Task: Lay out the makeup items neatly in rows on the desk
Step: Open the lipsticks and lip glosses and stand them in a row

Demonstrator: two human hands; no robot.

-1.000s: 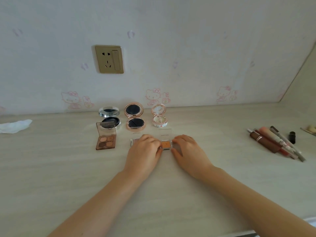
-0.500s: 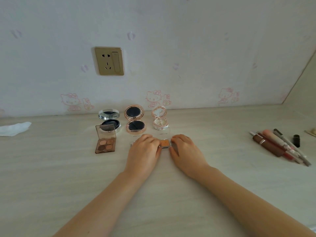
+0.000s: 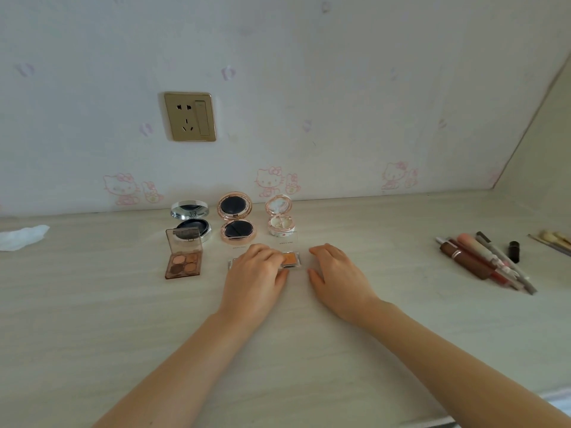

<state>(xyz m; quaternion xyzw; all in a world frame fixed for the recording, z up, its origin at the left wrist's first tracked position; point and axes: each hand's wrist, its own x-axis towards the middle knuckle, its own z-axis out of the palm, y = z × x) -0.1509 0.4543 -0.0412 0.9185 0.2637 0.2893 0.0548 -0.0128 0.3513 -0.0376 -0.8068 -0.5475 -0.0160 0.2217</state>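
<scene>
Pale wood-grain desk point(image 3: 92, 319) runs up to a wall papered with faint pink cartoon cats, a brass-coloured socket plate point(image 3: 190, 116) set into it.

From the head view, take the small clear-cased orange pan point(image 3: 291, 259) as the landmark. It lies flat on the desk with its transparent lid raised behind it, printed lettering on the lid too small to read. The left hand point(image 3: 255, 281) rests curled over the pan's left part, fingers bent down onto it and onto a second clear case point(image 3: 232, 263) just left of it — most of that case is hidden under the knuckles, so whether the fingers truly pinch either one cannot be told. The right hand point(image 3: 336, 278) lies just right of the pan, apart from it, fingers loosely bent and holding nothing.

Behind the pan stand three round compacts with lids up: a silver one point(image 3: 191, 222), a rose-gold one point(image 3: 236, 222) and a small white floral one point(image 3: 280, 219). Left of the pan sits a brown square eyeshadow quad point(image 3: 183, 257), lid upright. Far right lies a bundle of glossy tubes and pencils point(image 3: 485, 261), overlapping and hard to separate; beyond them a brush is cut off by the frame edge. Far left, a crumpled white tissue point(image 3: 21, 237).
</scene>
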